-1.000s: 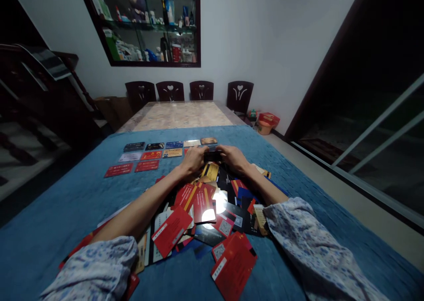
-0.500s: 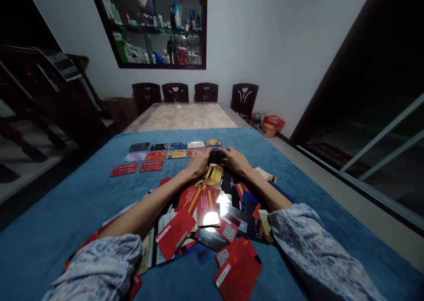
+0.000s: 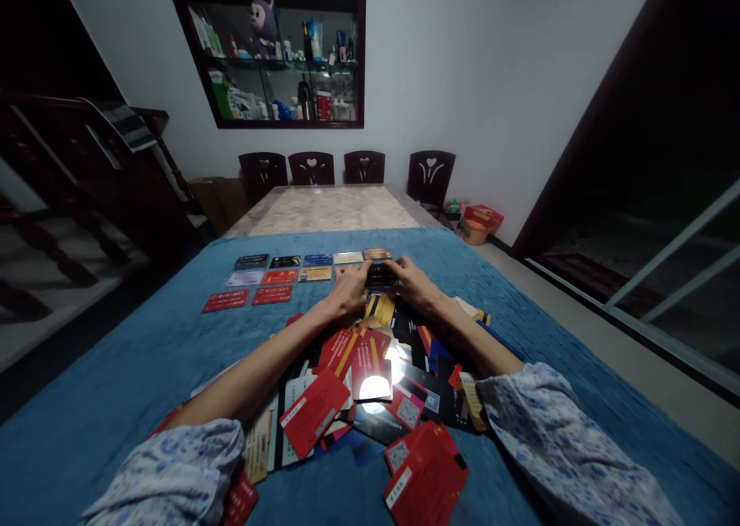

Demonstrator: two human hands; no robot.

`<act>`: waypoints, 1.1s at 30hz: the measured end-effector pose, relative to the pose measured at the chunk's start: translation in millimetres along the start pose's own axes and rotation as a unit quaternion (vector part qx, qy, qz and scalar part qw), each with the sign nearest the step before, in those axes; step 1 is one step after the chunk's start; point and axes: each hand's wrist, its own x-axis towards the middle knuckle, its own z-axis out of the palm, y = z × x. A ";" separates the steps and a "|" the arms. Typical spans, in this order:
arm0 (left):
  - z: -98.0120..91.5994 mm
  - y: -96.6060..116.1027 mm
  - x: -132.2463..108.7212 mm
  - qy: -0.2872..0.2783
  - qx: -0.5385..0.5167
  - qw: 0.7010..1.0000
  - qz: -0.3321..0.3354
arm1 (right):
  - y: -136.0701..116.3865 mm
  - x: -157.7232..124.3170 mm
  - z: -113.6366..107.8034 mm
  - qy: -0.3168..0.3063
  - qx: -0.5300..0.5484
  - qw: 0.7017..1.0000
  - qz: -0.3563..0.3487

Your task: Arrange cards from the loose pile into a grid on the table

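Observation:
Both my arms reach forward over a blue cloth (image 3: 116,356). My left hand (image 3: 351,288) and my right hand (image 3: 414,282) together pinch a dark card (image 3: 381,275) by its two ends, just above the cloth. The card sits at the right end of neat rows of cards (image 3: 271,275) laid flat at the far side. Under my forearms lies a loose pile of cards (image 3: 370,387), mostly red and black, with a bright glare on one.
Beyond the cloth the bare marbled tabletop (image 3: 329,210) runs to four dark chairs (image 3: 347,167) at the wall. A glass cabinet (image 3: 277,55) hangs above them. A red basket (image 3: 479,221) stands on the floor to the right, a dark staircase (image 3: 69,179) to the left.
My hands have stayed on the dark card near the rows. The view has shifted slightly, so everything sits a little lower and further right in the picture.

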 end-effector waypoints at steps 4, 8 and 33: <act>-4.0 -2.7 -5.0 -0.004 -0.004 1.000 -0.006 | -8.3 0.5 0.1 -0.009 0.020 1.000 -0.020; -7.7 -6.3 -11.1 -0.009 0.002 1.000 -0.016 | -14.0 1.3 3.0 -0.012 0.026 0.999 -0.030; -43.0 -42.6 -47.0 -0.041 0.081 0.995 -0.041 | -37.2 43.4 17.4 -0.079 -0.056 0.986 -0.138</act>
